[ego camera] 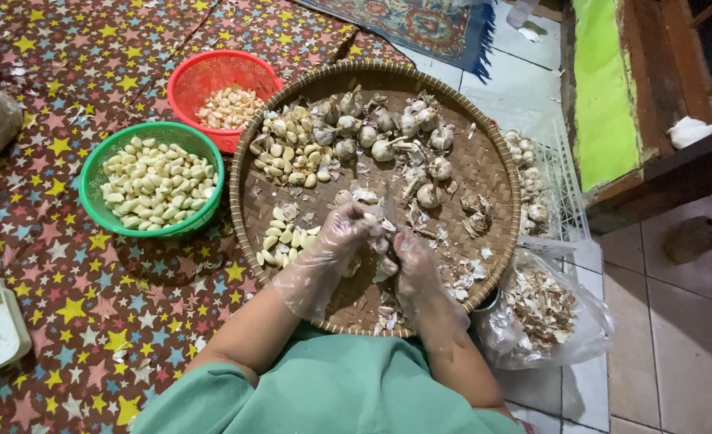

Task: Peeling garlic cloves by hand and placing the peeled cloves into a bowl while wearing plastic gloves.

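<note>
Both hands gloved in clear plastic, working over the round woven tray (484, 153).

Left hand (348, 233) curled shut around a garlic clove (369, 218). Right hand (408, 253) closed on a small knife (389, 210), blade pointing away from the body, just beside the left fingertips. The clove sits between the two hands, above the near half of the tray.

Risks, as I judge them: blade this close to thin gloves could nick a finger if the clove slips; loose skins (460, 277) near the right hand could slide off the tray edge.

Counts:
- two baskets beyond the left hand, one green (98, 165) and one red (187, 76), both holding peeled cloves
- one bag of skins (545, 309) right of the right hand
- roughly a dozen whole bulbs (384, 149) ahead of the hands
- two piles of cloves on the tray; exact number too small to tell
</note>
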